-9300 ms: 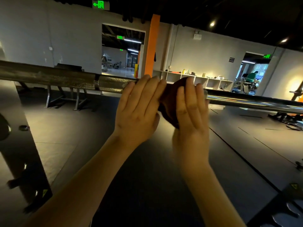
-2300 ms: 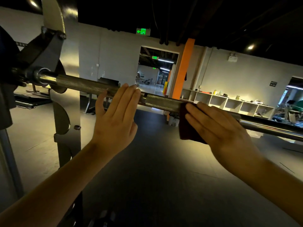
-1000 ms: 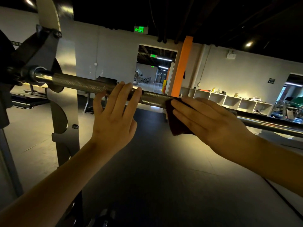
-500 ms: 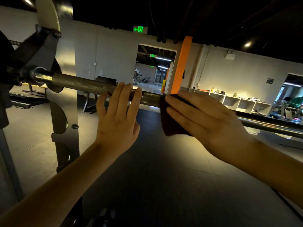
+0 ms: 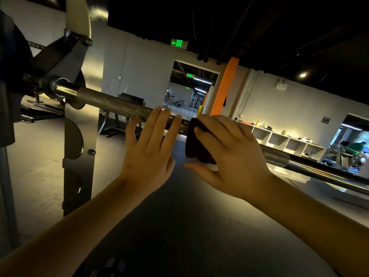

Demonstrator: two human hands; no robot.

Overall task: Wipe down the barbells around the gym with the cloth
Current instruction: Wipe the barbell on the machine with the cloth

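Note:
A steel barbell (image 5: 103,101) runs from a rack hook at the upper left down to the right edge, knurled along its middle. A dark red cloth (image 5: 194,142) is draped over the bar at the centre. My right hand (image 5: 233,154) presses the cloth against the bar with straight fingers, thumb spread out below. My left hand (image 5: 149,150) lies flat against the bar just left of the cloth, fingers straight and pointing up. The stretch of bar behind both hands is hidden.
A grey rack upright (image 5: 79,136) with a peg stands at the left, and a dark weight plate (image 5: 10,80) sits on the bar's left end. Behind are a doorway, an orange pillar (image 5: 223,88), white cubby shelves (image 5: 287,140) and a bench (image 5: 111,118). Dark floor lies below.
My right hand has slid the cloth leftward along the bar, closing the gap to my left hand. My left hand has stayed in about the same place on the bar.

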